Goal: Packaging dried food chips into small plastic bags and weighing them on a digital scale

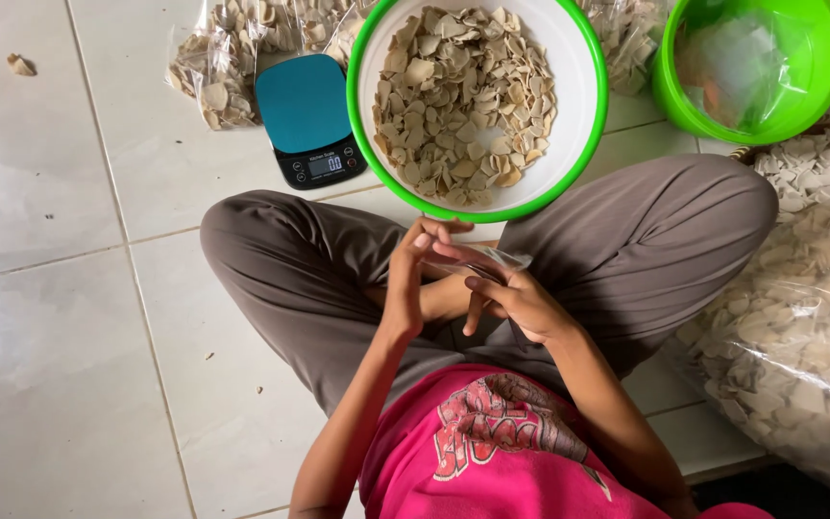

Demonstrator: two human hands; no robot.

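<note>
Both hands, left hand (413, 279) and right hand (514, 300), pinch a small clear plastic bag (488, 259); slippery film could slide free beside the bowl of crackers (468, 96).

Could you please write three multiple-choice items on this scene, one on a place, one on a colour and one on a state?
1. Where does the small kitchen scale sit?
A. On the tiled floor, left of the big bowl
B. Inside the big bowl
C. On the person's lap

2. What colour is the rim of the big bowl that holds the pale chips?
A. Red
B. Green
C. Blue

3. What do the left hand and the right hand hold between them?
A. A metal spoon
B. Nothing; both lie flat on the floor
C. A small clear plastic bag

Answers:
1 A, the scale stands on the tiles beside the bowl's left edge.
2 B, the white bowl has a bright green rim.
3 C, the fingers of both hands pinch thin clear film above the lap.
</note>
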